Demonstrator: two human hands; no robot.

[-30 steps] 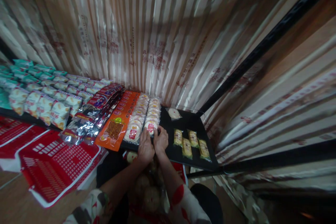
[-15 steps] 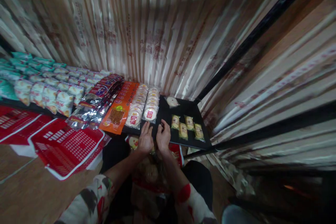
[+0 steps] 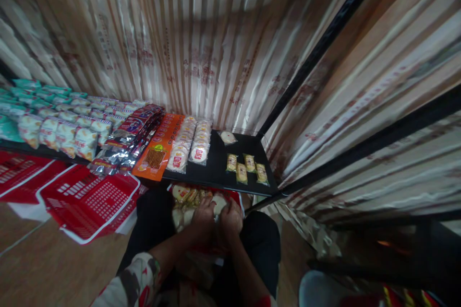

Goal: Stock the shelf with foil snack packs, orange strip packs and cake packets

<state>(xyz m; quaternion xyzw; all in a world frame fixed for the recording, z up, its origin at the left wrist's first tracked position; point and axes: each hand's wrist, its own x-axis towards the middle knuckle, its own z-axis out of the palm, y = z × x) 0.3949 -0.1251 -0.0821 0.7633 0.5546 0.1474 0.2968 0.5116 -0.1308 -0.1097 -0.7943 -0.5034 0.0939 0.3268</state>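
Note:
Low between my knees, my left hand (image 3: 203,215) and my right hand (image 3: 231,218) close in on a wrapped round white cake (image 3: 218,204) from either side. Fingers of both hands are curled around its edges and partly hidden. Beneath them a red basket (image 3: 236,195) holds more wrapped round cakes (image 3: 180,193), dim and partly covered by my arms. On the black shelf (image 3: 212,172) just ahead, two rows of wrapped round white cakes (image 3: 199,153) lie overlapping. One single wrapped round cake (image 3: 228,137) sits farther back.
Several small yellow packets (image 3: 241,172) lie on the shelf's right part. To the left are an orange bag (image 3: 154,153), dark purple bags (image 3: 135,124), white snack bags (image 3: 66,136) and green bags (image 3: 9,127). Red baskets (image 3: 97,206) hang below. Black poles (image 3: 324,57) and a striped curtain (image 3: 201,33) border the shelf.
Both hands have moved from the shelf's front edge down to the basket between my knees and closed on a wrapped round cake. The shelf goods look the same; the view has shifted slightly.

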